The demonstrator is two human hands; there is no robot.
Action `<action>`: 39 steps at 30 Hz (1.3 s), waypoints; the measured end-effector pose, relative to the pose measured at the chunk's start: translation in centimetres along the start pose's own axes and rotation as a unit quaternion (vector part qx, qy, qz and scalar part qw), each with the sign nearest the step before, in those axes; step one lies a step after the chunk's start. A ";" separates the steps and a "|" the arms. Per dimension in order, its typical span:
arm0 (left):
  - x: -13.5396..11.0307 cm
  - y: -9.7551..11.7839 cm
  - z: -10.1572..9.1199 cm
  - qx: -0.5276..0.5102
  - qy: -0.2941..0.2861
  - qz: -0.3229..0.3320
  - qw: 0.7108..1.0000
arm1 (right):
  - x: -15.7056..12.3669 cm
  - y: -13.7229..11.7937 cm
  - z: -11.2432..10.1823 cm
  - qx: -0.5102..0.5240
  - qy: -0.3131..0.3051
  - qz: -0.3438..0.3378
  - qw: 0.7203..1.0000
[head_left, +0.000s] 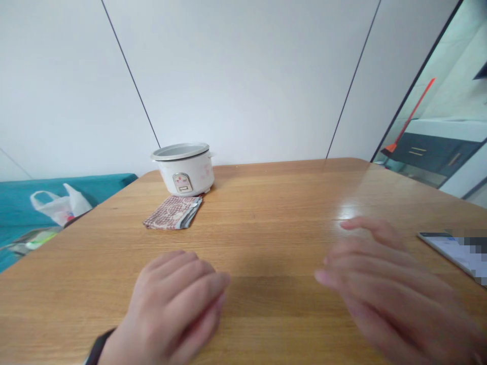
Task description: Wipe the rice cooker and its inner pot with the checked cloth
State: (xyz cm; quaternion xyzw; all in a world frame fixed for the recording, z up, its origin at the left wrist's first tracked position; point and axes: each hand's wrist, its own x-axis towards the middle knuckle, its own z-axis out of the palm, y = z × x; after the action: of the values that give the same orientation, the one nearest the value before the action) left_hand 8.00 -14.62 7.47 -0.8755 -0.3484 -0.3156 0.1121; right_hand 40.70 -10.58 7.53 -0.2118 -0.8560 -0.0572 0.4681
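My left hand (175, 304) lies low over the wooden table (274, 213), empty, its fingers loosely curled and a dark band at the wrist. My right hand (384, 289) is blurred by motion, also empty, with its fingers apart. Neither hand touches an object. Nearest to my left hand, though well ahead of it, is a folded red-and-white patterned cloth (173, 213). Just behind the cloth stands a white rice cooker (185, 175) with a floral print, a front switch panel and a grey rim. A smartphone (452, 251) lies screen-up to the right of my right hand, partly cut off by the frame edge.
A teal couch (38, 203) beyond the table's left edge holds a white plastic bag (57, 205). White panelled walls rise behind the table. To the right, a glass panel (429, 126) shows a red-handled broom and a dark cabinet.
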 end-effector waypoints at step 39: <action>-2.4 -18.3 7.5 -0.020 -0.099 -0.382 0.919 | -6.7 15.9 8.2 0.061 -0.053 0.437 0.896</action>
State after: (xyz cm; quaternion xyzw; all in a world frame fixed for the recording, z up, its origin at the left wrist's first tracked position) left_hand -2.27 0.62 -0.25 -0.7050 -0.6589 -0.2529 -0.0698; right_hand 44.12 4.17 -4.14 -0.5385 -0.7022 0.2169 0.4122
